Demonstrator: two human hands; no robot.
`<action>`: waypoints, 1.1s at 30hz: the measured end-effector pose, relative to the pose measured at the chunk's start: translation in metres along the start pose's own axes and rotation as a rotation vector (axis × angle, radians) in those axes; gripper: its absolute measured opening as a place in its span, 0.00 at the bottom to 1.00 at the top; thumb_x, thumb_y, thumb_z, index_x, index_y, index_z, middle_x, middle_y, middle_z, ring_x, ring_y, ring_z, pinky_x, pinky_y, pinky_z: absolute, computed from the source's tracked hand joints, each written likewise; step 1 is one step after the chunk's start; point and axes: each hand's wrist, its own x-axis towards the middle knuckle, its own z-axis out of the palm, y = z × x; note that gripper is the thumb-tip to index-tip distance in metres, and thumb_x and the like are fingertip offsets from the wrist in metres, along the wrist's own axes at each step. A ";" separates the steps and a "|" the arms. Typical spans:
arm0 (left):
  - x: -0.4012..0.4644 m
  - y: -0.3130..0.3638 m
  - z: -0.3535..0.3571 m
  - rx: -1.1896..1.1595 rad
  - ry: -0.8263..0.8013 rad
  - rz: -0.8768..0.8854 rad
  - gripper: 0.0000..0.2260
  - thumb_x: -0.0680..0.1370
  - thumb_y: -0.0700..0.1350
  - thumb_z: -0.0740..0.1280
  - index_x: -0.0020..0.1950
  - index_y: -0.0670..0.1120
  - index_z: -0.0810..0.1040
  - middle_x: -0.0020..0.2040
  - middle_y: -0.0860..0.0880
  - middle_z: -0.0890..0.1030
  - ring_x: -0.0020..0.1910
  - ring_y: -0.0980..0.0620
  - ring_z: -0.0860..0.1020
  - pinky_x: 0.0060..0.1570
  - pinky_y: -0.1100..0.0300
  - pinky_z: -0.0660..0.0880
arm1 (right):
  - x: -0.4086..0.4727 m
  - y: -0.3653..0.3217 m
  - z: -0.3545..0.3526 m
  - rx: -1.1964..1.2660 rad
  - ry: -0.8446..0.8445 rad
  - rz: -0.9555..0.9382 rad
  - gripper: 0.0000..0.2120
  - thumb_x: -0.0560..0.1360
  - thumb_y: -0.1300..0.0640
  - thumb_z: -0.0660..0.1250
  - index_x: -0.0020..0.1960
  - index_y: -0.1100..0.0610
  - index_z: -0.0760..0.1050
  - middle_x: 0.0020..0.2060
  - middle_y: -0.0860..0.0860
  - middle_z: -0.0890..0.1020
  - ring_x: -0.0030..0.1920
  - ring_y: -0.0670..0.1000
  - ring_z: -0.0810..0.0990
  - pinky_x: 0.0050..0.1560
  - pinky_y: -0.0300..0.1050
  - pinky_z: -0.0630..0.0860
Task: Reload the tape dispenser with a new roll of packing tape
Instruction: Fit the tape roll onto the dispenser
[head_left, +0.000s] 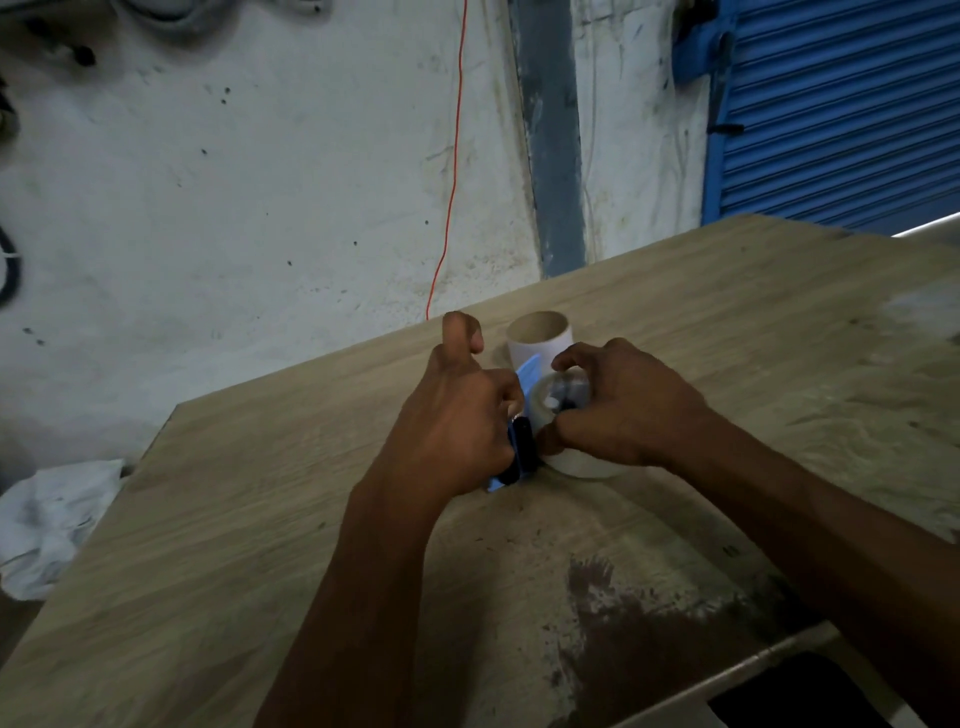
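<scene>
From the head camera, both hands meet over the middle of a pale wood-grain surface (270, 519). The left hand (457, 415) has its fingers curled round the blue and black plastic tape dispenser (519, 457), whose handle end pokes out below the palm and touches the surface; the thumb stands up free. The right hand (623, 405) grips the clear roll of packing tape (558, 397), fingers curled over its top and thumb at its near rim. The roll sits against the dispenser's blue frame, its hub showing between the two hands; whether it is fully seated cannot be told. Just behind the hands stands an empty cardboard tape core (537, 338), upright on the surface. A dark stain (623, 623) marks the near right part of the surface. A thin red wire (454, 156) hangs down the scuffed white wall, a blue roller shutter (841, 104) fills the upper right, and a crumpled white cloth (52, 519) lies low at the left.
</scene>
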 end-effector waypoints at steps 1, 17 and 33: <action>-0.001 0.002 0.000 0.005 0.011 0.014 0.07 0.71 0.40 0.75 0.42 0.49 0.81 0.62 0.50 0.57 0.55 0.50 0.72 0.44 0.55 0.77 | -0.002 -0.001 0.000 -0.045 0.010 0.022 0.40 0.63 0.38 0.75 0.73 0.40 0.68 0.65 0.52 0.72 0.63 0.57 0.75 0.59 0.52 0.77; 0.001 0.002 -0.006 -0.073 -0.087 -0.163 0.04 0.76 0.42 0.73 0.48 0.49 0.80 0.64 0.52 0.61 0.38 0.48 0.79 0.39 0.53 0.78 | -0.013 -0.004 0.020 -0.091 0.064 -0.098 0.43 0.62 0.25 0.69 0.73 0.40 0.68 0.64 0.53 0.74 0.62 0.58 0.75 0.63 0.52 0.74; 0.004 -0.021 -0.002 -0.333 -0.058 -0.132 0.07 0.81 0.46 0.69 0.55 0.54 0.86 0.59 0.53 0.79 0.58 0.55 0.78 0.59 0.54 0.78 | -0.013 0.003 0.029 0.006 0.117 -0.108 0.43 0.53 0.25 0.73 0.65 0.40 0.74 0.62 0.48 0.76 0.62 0.54 0.76 0.57 0.52 0.78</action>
